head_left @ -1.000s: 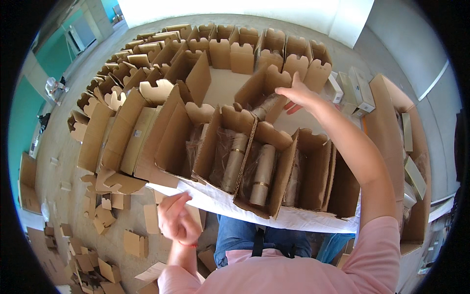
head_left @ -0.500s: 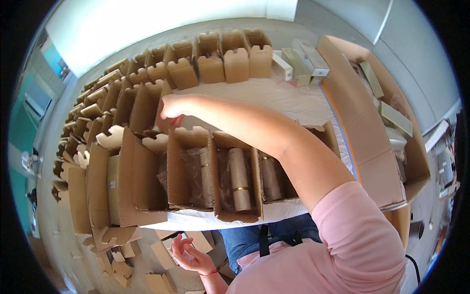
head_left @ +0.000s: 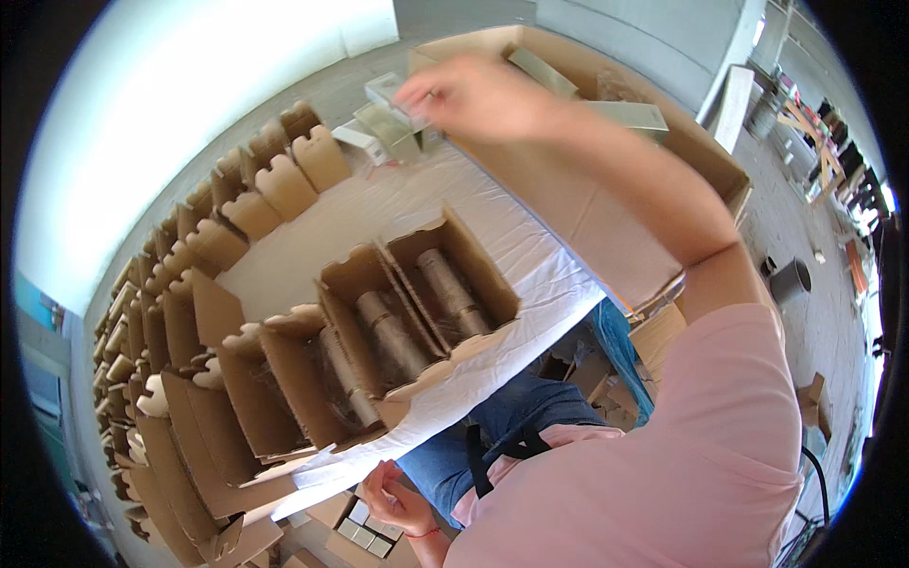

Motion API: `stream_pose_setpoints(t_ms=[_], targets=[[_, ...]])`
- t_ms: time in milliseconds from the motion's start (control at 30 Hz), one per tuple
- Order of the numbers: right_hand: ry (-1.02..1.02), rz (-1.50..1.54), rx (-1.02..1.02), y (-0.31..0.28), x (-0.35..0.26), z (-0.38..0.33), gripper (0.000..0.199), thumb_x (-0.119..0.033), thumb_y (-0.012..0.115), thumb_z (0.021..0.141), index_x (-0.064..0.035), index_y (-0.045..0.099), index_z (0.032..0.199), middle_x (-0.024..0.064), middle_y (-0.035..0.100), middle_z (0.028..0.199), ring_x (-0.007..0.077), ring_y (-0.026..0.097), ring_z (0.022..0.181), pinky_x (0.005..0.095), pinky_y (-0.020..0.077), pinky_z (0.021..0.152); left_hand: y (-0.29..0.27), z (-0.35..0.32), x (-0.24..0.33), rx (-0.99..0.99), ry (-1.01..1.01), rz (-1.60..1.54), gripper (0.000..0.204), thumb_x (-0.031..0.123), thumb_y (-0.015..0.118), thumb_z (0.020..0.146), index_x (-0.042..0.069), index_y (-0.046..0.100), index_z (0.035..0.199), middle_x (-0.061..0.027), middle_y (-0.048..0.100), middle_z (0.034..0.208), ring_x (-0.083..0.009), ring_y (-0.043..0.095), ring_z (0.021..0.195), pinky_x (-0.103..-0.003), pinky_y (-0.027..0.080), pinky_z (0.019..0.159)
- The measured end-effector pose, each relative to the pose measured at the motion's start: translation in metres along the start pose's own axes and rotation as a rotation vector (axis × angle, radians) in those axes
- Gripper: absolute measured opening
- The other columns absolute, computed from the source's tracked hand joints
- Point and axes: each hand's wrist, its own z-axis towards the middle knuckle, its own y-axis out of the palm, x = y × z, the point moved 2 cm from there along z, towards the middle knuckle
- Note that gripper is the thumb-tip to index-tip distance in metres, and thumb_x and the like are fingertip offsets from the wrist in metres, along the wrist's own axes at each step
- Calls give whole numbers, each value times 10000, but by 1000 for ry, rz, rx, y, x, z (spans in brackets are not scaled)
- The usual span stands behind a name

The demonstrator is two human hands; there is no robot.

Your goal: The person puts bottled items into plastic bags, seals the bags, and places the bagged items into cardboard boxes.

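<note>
open cardboard boxes [head_left: 481, 260] lined up along the table's [head_left: 497, 222] near edge, shiny tubes [head_left: 393, 336] laid inside, pale cartons [head_left: 386, 131] overlapped by blurry right hand [head_left: 464, 95], grip can't be told, left hand [head_left: 396, 499] loosely curled, nothing held

Worn: pink short-sleeved shirt [head_left: 644, 464]; blue denim trousers [head_left: 530, 402]; black waist straps [head_left: 478, 464] in front; thin red cord bracelet [head_left: 423, 535] around left wrist [head_left: 417, 523].

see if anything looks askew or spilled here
Slightly askew: the slim boxes in the large carton lie at differing angles, looking jumbled next to the open cartons lined up on the table. No spill shows.
</note>
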Motion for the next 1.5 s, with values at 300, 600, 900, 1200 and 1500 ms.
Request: stream_pose_setpoints(t_ms=[300,600,900,1200,1500], targets=[[793,-501,-135,-164,198,-178,401,-228,695,720,-23,634,1060,160,656,983,267,631,883,364,497,795,151,-8,49,-693,221,-251,276,-57,499,778,23,632,1005,-144,652,883,-271,629,720,-337,497,654],[796,-488,-511,-154,278,-234,742,-183,773,600,-71,481,1272,164,588,1118,315,562,1022,383,440,906,228,-4,47,-655,314,-74,275,-43,502,791,22,611,1035,-132,656,834,-291,626,776,-365,490,670],[716,-388,-301,-135,287,-244,715,-224,762,630,-18,472,1250,190,557,1159,344,529,1065,392,418,925,237,-22,43,-555,211,-18,276,-68,483,768,16,625,990,-119,637,790,-266,590,692,-342,462,618],[600,-3,-324,-132,232,-208,723,-313,791,627,-16,498,1218,188,592,1097,337,552,1033,371,430,914,244,-23,46,-507,275,34,264,-82,475,747,18,633,933,-125,618,754,-284,585,695,-370,459,640],[524,-321,-681,-89,198,-209,778,-280,824,554,-43,490,1215,147,488,1227,314,443,1164,396,412,946,244,-23,44,-504,306,40,230,-60,480,771,25,632,922,-125,610,769,-279,578,699,-362,454,631]])
